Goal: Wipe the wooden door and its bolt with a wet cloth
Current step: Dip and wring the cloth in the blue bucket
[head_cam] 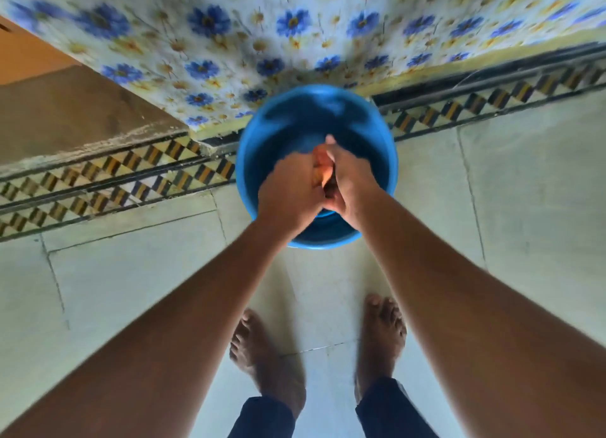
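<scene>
I look straight down at a blue bucket on the floor. Both hands are pressed together over its opening. My left hand and my right hand are both closed around an orange cloth, squeezed between them so that only a strip of it shows. An orange-brown wooden surface appears at the far upper left; whether it is the door I cannot tell. No bolt is in view. The picture is blurred by motion.
A wall of tiles with blue flowers rises right behind the bucket. A patterned tile border runs along the floor edge. My bare feet stand on pale floor tiles just behind the bucket.
</scene>
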### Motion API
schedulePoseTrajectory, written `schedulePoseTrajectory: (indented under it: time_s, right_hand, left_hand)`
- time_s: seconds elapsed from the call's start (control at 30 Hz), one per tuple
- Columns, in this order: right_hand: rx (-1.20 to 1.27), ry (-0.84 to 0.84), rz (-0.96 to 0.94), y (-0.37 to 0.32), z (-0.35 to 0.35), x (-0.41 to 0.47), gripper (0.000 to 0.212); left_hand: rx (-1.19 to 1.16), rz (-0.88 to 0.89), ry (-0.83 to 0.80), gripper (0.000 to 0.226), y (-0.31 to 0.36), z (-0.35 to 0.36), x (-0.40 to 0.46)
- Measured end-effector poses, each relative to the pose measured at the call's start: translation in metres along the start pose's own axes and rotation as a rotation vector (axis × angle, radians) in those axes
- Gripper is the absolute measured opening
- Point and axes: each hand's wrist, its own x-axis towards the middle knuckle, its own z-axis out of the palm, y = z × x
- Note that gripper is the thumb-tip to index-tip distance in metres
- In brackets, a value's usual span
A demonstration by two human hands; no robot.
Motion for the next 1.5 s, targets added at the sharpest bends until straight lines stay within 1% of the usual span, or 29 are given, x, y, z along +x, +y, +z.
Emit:
schedulePoseTrajectory:
  time_s: [0.07, 0.17, 0.23, 0.33, 0.43, 0.5, 0.53, 0.6, 0.67, 0.7, 0.77, 0.9, 1.03, 1.17, 1.3, 1.4, 1.5]
  right_hand:
    - [0.016, -0.059, -0.003, -0.007, -0.003, -0.048, 0.029]
    - [0.031, -0.123, 0.002, -0.026, -0.004, -0.137, 0.024]
    - [0.042, -0.156, 0.016, -0.035, -0.006, -0.2, 0.013]
    - [0.13, -0.241, 0.008, -0.049, -0.009, -0.297, 0.016]
    - [0.215, -0.33, -0.047, -0.066, -0.011, -0.393, 0.029]
    - [0.2, -0.333, -0.093, -0.078, -0.009, -0.456, 0.039]
    - [0.178, -0.324, -0.117, -0.083, -0.007, -0.487, 0.039]
    - [0.122, -0.326, -0.185, -0.094, 0.0, -0.541, 0.035]
    - [0.07, -0.352, -0.245, -0.101, 0.01, -0.594, 0.03]
    - [0.05, -0.369, -0.278, -0.102, 0.017, -0.618, 0.025]
    - [0.019, -0.382, -0.327, -0.102, 0.032, -0.654, 0.02]
    - [-0.038, -0.337, -0.381, -0.088, 0.073, -0.702, 0.027]
    - [-0.035, -0.293, -0.403, -0.073, 0.13, -0.734, 0.037]
    - [0.04, -0.277, -0.453, -0.061, 0.188, -0.761, 0.035]
    - [0.162, -0.26, -0.487, -0.062, 0.247, -0.783, 0.03]
    - [0.204, -0.277, -0.534, -0.074, 0.285, -0.799, 0.028]
    - [0.223, -0.264, -0.577, -0.092, 0.316, -0.806, 0.034]
  left_hand:
    - [-0.074, 0.092, 0.093, 0.016, 0.01, -0.03, -0.041]
    - [-0.138, 0.142, 0.251, 0.035, 0.034, -0.087, -0.118]
    - [-0.15, 0.142, 0.284, 0.034, 0.053, -0.121, -0.166]
    - [-0.141, 0.154, 0.342, 0.048, 0.084, -0.175, -0.24]
    - [-0.21, 0.239, 0.416, 0.038, 0.119, -0.233, -0.31]
    - [-0.269, 0.302, 0.445, 0.041, 0.14, -0.276, -0.358]
    - [-0.306, 0.326, 0.464, 0.045, 0.149, -0.296, -0.383]
    - [-0.389, 0.311, 0.552, 0.043, 0.164, -0.331, -0.423]
    - [-0.477, 0.232, 0.664, 0.033, 0.169, -0.365, -0.457]
    - [-0.493, 0.199, 0.693, 0.03, 0.168, -0.38, -0.47]
    - [-0.483, 0.185, 0.684, 0.031, 0.16, -0.405, -0.487]
    - [-0.499, 0.223, 0.643, 0.037, 0.124, -0.446, -0.512]
    - [-0.504, 0.267, 0.607, 0.03, 0.073, -0.493, -0.53]
    - [-0.502, 0.36, 0.565, 0.026, 0.025, -0.549, -0.539]
    - [-0.448, 0.426, 0.566, 0.025, -0.012, -0.608, -0.536]
    - [-0.507, 0.367, 0.605, 0.03, -0.02, -0.65, -0.528]
    - [-0.716, 0.265, 0.63, 0.033, -0.023, -0.687, -0.516]
